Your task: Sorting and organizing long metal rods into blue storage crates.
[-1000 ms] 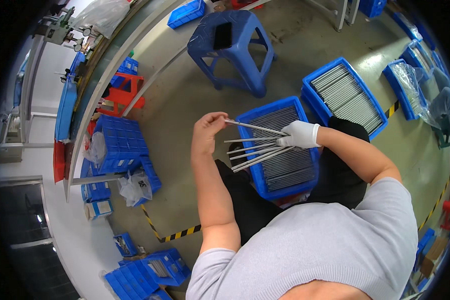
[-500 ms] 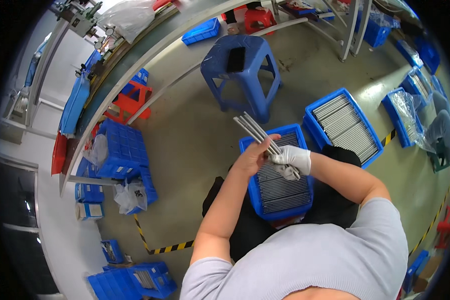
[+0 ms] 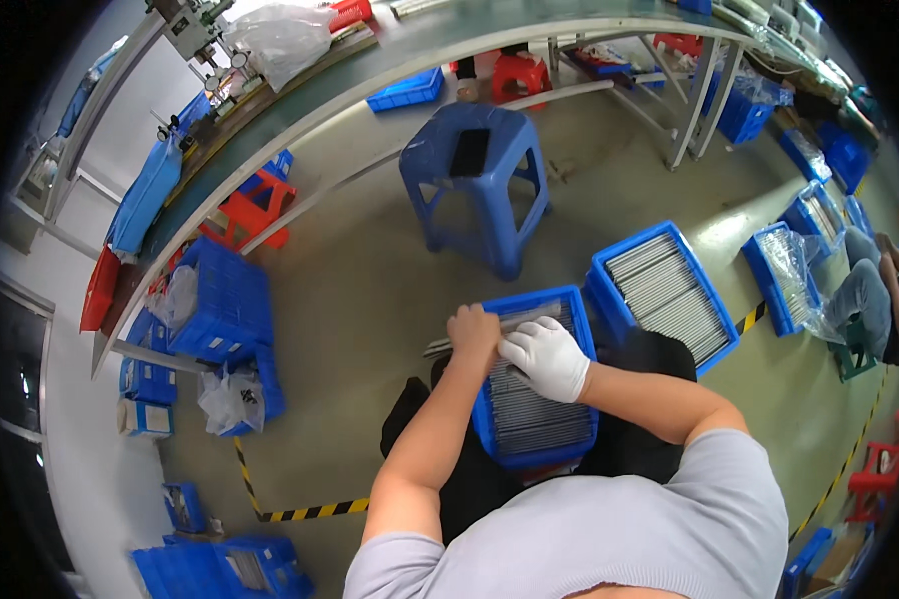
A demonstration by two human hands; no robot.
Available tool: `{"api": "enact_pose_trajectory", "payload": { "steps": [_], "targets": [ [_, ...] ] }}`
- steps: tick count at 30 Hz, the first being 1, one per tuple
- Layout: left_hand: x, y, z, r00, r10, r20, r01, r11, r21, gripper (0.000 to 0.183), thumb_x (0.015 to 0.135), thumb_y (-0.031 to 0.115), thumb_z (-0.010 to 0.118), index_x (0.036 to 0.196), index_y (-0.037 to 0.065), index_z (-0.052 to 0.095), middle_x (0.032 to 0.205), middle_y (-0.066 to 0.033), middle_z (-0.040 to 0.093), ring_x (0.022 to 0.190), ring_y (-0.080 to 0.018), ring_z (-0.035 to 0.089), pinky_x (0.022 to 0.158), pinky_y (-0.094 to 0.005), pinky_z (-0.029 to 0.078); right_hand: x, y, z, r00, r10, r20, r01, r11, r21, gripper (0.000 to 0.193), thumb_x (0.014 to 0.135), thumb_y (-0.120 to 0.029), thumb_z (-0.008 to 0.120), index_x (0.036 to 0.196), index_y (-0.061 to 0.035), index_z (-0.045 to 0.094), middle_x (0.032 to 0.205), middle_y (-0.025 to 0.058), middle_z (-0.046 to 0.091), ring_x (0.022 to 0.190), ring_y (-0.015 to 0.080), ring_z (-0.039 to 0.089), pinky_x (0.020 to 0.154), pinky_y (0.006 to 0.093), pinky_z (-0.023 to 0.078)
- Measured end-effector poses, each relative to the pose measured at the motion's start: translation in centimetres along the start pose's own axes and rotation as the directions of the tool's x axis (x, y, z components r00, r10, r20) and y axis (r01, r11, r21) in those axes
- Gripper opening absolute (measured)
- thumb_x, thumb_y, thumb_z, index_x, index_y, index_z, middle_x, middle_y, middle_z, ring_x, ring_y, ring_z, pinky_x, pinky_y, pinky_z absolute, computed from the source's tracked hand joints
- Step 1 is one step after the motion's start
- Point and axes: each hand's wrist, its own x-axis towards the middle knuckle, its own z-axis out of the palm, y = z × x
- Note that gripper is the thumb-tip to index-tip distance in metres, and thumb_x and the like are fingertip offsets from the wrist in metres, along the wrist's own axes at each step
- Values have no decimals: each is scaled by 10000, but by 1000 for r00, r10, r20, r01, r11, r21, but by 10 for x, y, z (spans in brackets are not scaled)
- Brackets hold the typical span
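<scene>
A small bundle of slim metal rods (image 3: 437, 348) lies nearly level across the far part of a blue crate (image 3: 542, 459) in front of me. My bare left hand (image 3: 472, 332) is closed round the bundle, with rod ends sticking out to its left. My right hand (image 3: 549, 361), in a white glove, has its fingers against the same rods just right of the left hand. Its fingertips are partly hidden, so its grip is unclear. Rows of dark rods (image 3: 539, 414) fill the crate below both hands.
To the right stands another blue crate (image 3: 734, 349) packed with lighter rods. A blue stool (image 3: 504, 205) carrying a dark flat phone-like object (image 3: 469, 153) is ahead. Stacked blue crates (image 3: 232, 299) stand at left under the long workbench (image 3: 410, 55). A seated person (image 3: 859, 295) is at far right.
The rods have swung from a steep slant to nearly level and come down closer to the crate. My left hand has turned over them, and my right hand has shifted along the bundle.
</scene>
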Motion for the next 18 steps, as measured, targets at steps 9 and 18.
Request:
{"api": "enact_pose_trajectory", "payload": {
  "steps": [9,18],
  "targets": [
    [-34,39,5,962,244,123,-256,963,89,143,707,144,603,766,101,727,898,-96,634,923,-267,575,757,-396,424,-18,27,21,649,359,671,-378,917,-125,306,819,-336,618,906,-43,623,827,165,671,798,325,656,732,427,505],
    [-28,33,-13,963,248,-104,-264,946,-188,259,616,197,746,839,76,695,971,-134,560,984,-305,527,774,-413,445,-57,36,58,239,446,862,-968,179,175,594,863,-579,526,966,0,614,661,111,575,519,224,560,460,368,463]
  ]
}}
